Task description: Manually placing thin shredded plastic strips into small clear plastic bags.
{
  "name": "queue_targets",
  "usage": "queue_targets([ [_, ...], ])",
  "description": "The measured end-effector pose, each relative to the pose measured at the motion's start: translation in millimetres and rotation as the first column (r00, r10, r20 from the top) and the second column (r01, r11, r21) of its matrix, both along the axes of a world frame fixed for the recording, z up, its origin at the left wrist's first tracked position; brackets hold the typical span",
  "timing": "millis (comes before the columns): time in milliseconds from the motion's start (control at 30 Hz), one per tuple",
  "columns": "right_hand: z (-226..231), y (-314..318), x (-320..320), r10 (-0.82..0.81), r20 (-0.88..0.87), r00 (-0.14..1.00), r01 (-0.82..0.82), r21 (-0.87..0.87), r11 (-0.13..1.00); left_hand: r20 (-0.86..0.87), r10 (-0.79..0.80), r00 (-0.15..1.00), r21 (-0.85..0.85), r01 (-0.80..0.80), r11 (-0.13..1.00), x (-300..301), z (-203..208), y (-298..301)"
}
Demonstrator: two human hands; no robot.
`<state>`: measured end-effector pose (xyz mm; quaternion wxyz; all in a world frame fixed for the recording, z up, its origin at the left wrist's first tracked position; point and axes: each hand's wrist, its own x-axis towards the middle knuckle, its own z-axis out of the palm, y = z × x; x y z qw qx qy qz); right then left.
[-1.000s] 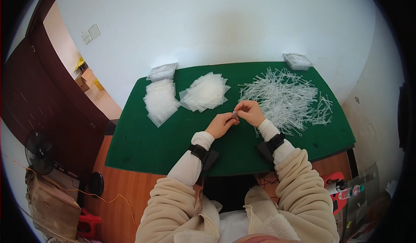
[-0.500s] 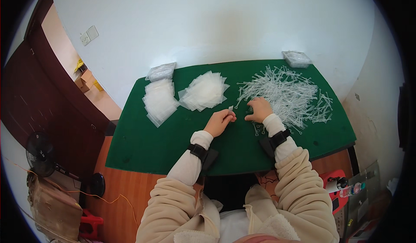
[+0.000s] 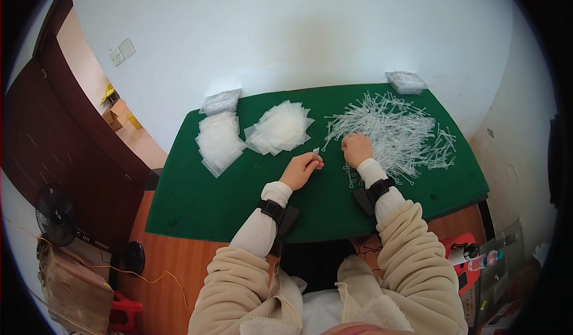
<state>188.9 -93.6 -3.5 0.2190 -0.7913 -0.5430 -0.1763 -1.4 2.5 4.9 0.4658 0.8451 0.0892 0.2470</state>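
On the green table (image 3: 203, 209), the two hands are being held apart, with a strip of bare cloth showing between them, nearer to the middle than to either side edge. In the left hand (image 3: 302, 169), a small clear piece (image 3: 316, 151) is being pinched between thumb and finger, its tip pointing toward the far edge; what kind of piece it is cannot be told. The right hand (image 3: 358, 148) is being held at the left border of the heap of clear sticks (image 3: 397, 132), its fingers curled downward; whether a stick is being gripped there cannot be told, because the fingertips are being hidden. From the right hand, the heap is spreading toward the right edge and the far right corner, so this hand is clearly the nearer one, and the left hand is lying beyond it on the other side. In the heap no single long axis is being shown, since the sticks are crossing in many directions. Left of the heap, the middle bags (image 3: 279, 129) and the left bags (image 3: 219, 141) are being spread in two flat piles, both being left untouched by the hands.
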Motion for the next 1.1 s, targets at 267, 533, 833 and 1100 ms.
queue_targets([
  [267,10.6,3.8,-17.9,0.253,-0.369,0.894,-0.203,0.169,0.964,0.022,0.011,1.0,-0.018,-0.011,1.0,1.2,-0.8,-0.2],
  [533,10.9,7.4,-27.4,0.5,-0.364,0.786,-0.355,0.397,0.847,0.166,0.237,0.957,-0.195,-0.203,0.96,3.2,-10.5,14.2],
  [833,19.8,-0.4,-38.5,0.701,-0.276,0.657,-0.677,0.193,0.71,0.154,0.229,0.961,-0.271,-0.182,0.945,2.9,-12.1,14.4],
  [1100,18.0,-0.2,-36.5,0.695,-0.358,0.623,-0.642,0.272,0.717,0.036,0.055,0.998,-0.091,-0.051,0.994,2.2,2.6,0.7],
])
